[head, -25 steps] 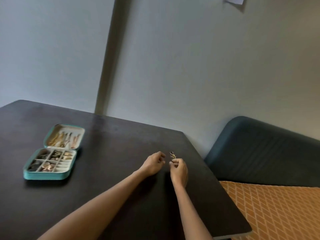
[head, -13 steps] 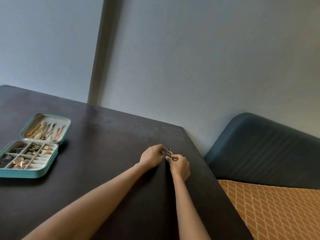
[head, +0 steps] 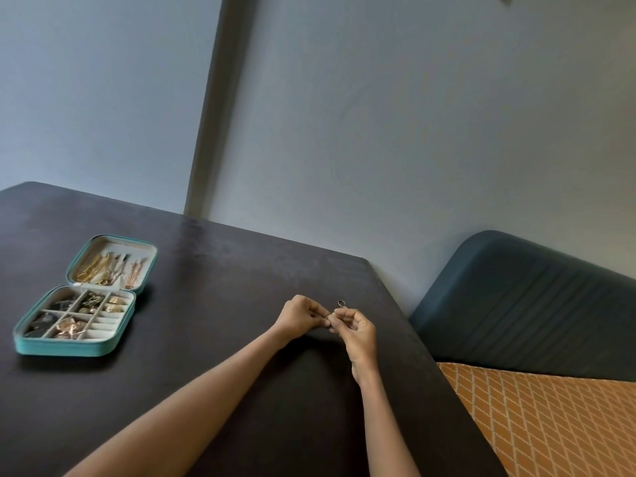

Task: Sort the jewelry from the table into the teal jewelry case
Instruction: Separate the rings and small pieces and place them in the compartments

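Head view: both hands are over the dark worktop (head: 213, 339), near its right edge, fingertips meeting. The right hand (head: 358, 333) has its grip closed in a pinch on a small ring (head: 341, 303), which sticks up just above the fingertips. The left hand (head: 298, 315) has its fingers curled, with thumb and forefinger pinching something tiny at the point where the two hands touch. It's too small to identify, and I can't tell if it's joined to the ring.

The teal jewelry case (head: 69, 347) is well to the left of the grip, lying flat on the worktop with its lid open. Its tray half is split into compartments holding dark, gold and rose-coloured pieces, with ring rolls along the side nearest the grip. The lid half, on the far side of the tray, holds gold and rose chains (head: 103, 268).

To the right of the grip, off the worktop, there's a dark blue upholstered seat back (head: 533, 304) and an orange diamond-patterned cushion (head: 550, 425).
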The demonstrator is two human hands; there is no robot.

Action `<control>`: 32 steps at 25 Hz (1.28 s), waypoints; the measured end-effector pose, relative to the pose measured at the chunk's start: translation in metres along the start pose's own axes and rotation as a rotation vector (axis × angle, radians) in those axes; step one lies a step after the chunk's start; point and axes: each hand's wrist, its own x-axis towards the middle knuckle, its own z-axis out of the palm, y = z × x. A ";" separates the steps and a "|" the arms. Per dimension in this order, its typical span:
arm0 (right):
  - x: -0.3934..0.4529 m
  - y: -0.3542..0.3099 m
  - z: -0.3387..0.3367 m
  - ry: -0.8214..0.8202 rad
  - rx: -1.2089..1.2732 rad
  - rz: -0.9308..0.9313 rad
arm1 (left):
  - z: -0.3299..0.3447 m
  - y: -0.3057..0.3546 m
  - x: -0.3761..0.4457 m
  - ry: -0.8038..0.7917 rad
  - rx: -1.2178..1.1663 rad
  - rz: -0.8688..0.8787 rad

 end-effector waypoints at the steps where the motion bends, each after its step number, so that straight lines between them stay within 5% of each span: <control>1: -0.003 -0.002 0.000 -0.018 0.023 0.004 | -0.003 0.000 -0.004 0.014 -0.025 -0.006; 10: -0.036 -0.026 0.036 -0.114 -0.024 -0.078 | -0.061 0.007 -0.040 0.073 0.078 0.006; 15: -0.038 -0.052 0.085 -0.146 -0.268 -0.286 | -0.122 0.009 -0.061 0.000 0.253 0.036; 20: -0.052 -0.073 0.146 -0.353 -0.552 -0.449 | -0.196 -0.006 -0.085 -0.082 0.411 0.019; 32: -0.086 -0.091 0.256 -0.593 -0.565 -0.532 | -0.309 -0.045 -0.131 -0.057 0.554 -0.106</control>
